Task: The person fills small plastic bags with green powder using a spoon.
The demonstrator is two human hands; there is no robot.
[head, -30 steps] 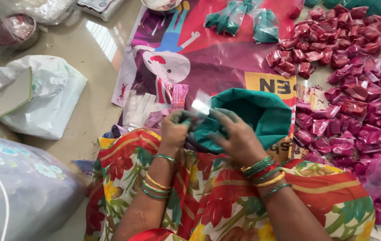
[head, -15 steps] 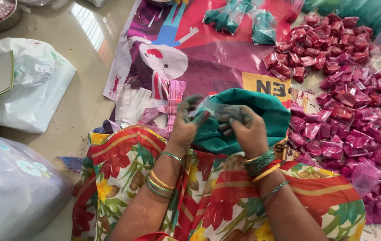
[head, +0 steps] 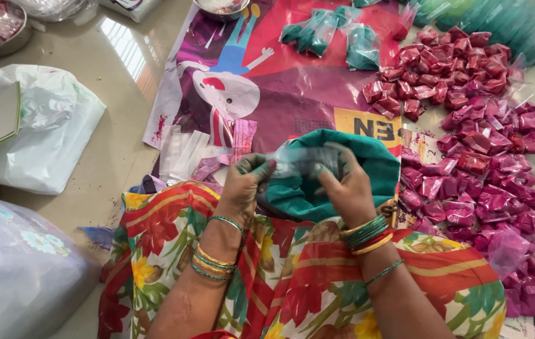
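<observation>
Now | clear pouch (head: 302, 160) between left hand (head: 247, 185), right hand (head: 346, 188)

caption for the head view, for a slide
Both hands, left hand and right hand, hold a small clear plastic pouch over a green powder sack.

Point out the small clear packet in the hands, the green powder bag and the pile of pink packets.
small clear packet (head: 299, 162), head view, its middle between the hands.
green powder bag (head: 377, 164), head view, rolled-down right rim.
pile of pink packets (head: 468, 125), head view, centre of the heap.
</observation>
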